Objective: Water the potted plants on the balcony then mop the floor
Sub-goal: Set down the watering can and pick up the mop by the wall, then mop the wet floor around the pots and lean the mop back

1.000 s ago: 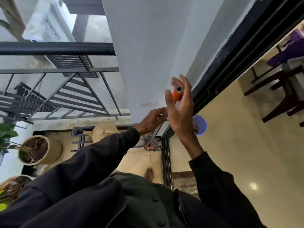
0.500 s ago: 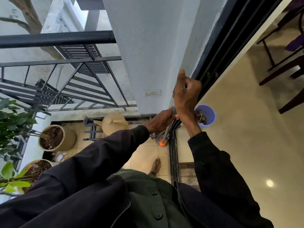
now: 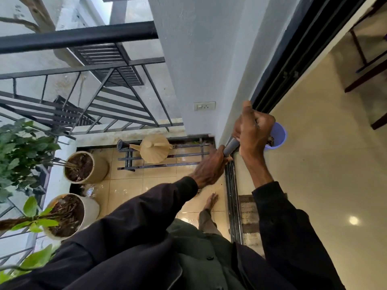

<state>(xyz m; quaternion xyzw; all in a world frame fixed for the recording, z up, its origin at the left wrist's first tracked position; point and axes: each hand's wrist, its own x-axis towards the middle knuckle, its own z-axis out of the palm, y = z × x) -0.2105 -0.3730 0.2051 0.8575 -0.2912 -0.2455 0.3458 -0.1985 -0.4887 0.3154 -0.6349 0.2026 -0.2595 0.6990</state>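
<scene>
Both hands hold the grey mop handle (image 3: 230, 146) near the sliding door track. My right hand (image 3: 254, 130) grips its upper end; my left hand (image 3: 210, 168) grips it lower down. The mop head is hidden behind my left arm. A beige watering can (image 3: 154, 148) sits on a low black metal rack (image 3: 188, 154) by the wall. Two potted plants stand at the left: the farther pot (image 3: 98, 169) and the nearer white pot (image 3: 91, 208). The balcony's tiled floor (image 3: 129, 187) looks wet.
A purple bucket (image 3: 279, 136) stands on the indoor floor behind my right hand. The black door track (image 3: 233, 204) runs between balcony and room, with a woven mat (image 3: 249, 218) beside it. A black railing (image 3: 79, 36) bounds the balcony. My bare foot (image 3: 210, 201) is on the tiles.
My right hand closed round the top of the mop handle, hiding its orange end. Both hands and the mop have shifted a little toward the door track; the view tilted downward.
</scene>
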